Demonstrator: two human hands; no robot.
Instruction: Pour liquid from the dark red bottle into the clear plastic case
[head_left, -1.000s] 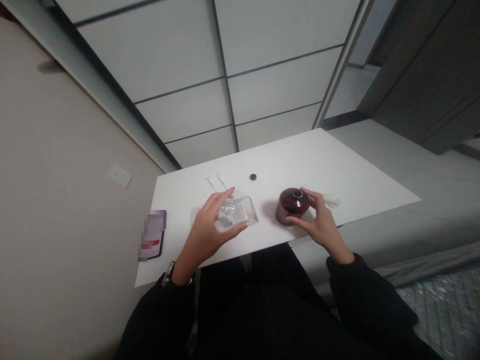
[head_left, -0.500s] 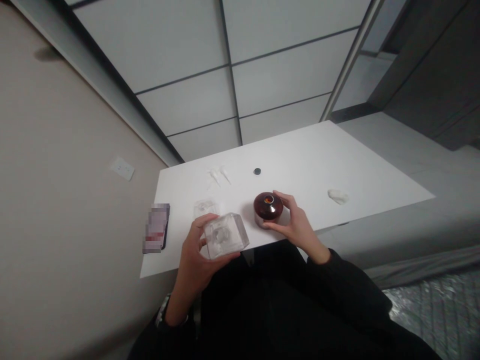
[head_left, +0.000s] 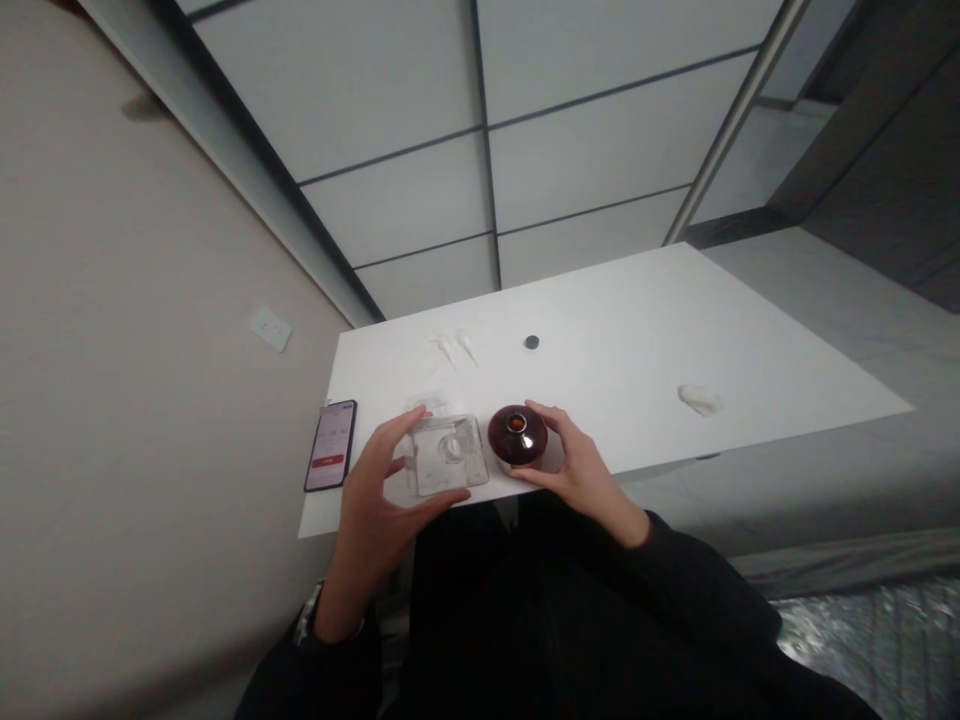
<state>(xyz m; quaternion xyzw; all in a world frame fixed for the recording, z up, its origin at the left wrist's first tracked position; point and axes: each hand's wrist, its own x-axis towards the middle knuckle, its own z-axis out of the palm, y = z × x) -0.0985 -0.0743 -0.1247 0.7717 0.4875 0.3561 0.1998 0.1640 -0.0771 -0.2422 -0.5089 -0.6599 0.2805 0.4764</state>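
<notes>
My left hand (head_left: 375, 505) has its thumb and fingers around the sides of a clear square container (head_left: 431, 470), which shows a round opening or neck towards me. Close to its right is a round dark red-brown bottle (head_left: 519, 440) with a small open mouth on top. My right hand (head_left: 577, 468) grips this bottle from the right, thumb in front and fingers behind. Behind the container, partly hidden by it, lies another clear piece (head_left: 426, 402). Farther back on the table rests a small dark round cap (head_left: 532, 342).
Two white slender pieces (head_left: 455, 349) lie at the back of the white table (head_left: 637, 350). A phone (head_left: 331, 445) is at the left edge by the wall. Towards the right lies a crumpled white tissue or cloth (head_left: 700, 400). The table's front edge runs just under my hands.
The bottle has moved left and nearer to me, closer to the clear container. The container has tilted to lie flatter. The camera view has shifted slightly.
</notes>
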